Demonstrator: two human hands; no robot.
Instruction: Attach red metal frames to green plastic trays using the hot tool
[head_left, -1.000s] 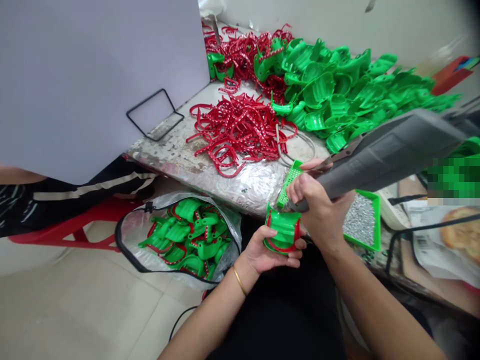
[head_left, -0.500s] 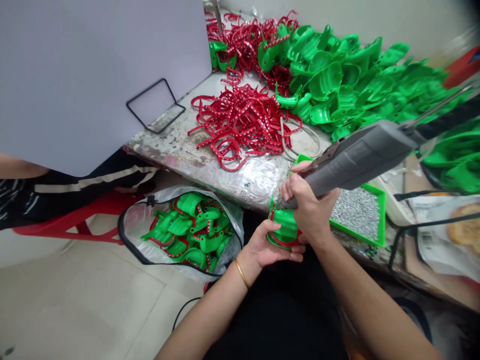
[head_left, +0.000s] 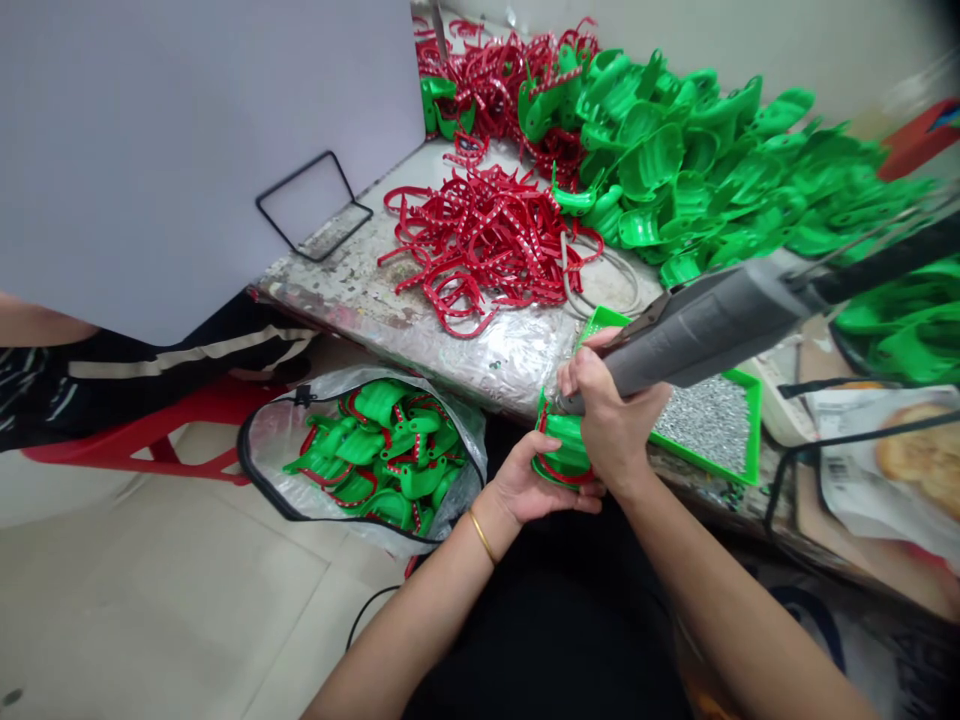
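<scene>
Gripping a grey handheld power tool (head_left: 705, 335) in our right hand (head_left: 616, 425), we cradle a green plastic impression tray (head_left: 566, 448) in our left hand (head_left: 534, 482), tool tip at its edge.

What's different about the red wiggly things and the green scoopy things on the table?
The red strips are thin and narrow with little white dots, but the green trays are wide and scooped like little cups. The red strips are tangled together in loops, while the green trays lie piled on top of each other. Both are bright, curved U shapes, and both sit in heaps on the shiny silver table.
</scene>
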